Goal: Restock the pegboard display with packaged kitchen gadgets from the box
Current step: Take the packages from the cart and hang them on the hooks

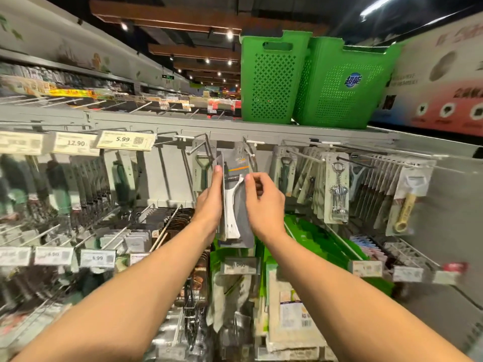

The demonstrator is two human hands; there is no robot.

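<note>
Packaged peeler (236,202), a white Y-shaped tool on a grey card, is held up in front of the pegboard display (167,165), just below a bare hook (249,150) in the top row. The left hand (209,202) is clamped on the card's left edge, thumb in front and fingers behind. The right hand (264,202) pinches the right edge near the top with thumb and forefinger. There seem to be two or more cards stacked together in the grip, though blur makes the count uncertain.

The step in hand appears to be threading the card's hang hole onto the hook. To do it well, the top of the card should come level with the hook's tip, square to it, so the hole meets the wire rather than the card face bumping it. The right hand, being higher, is best placed to steer the hole; the left should only steady the lower part. Once on, the card wants pushing back along the wire. Neighbouring packs, a green-handled peeler (201,165) to the left and corkscrews (338,189) to the right, hang close by and could be knocked. No box is in view.
</note>
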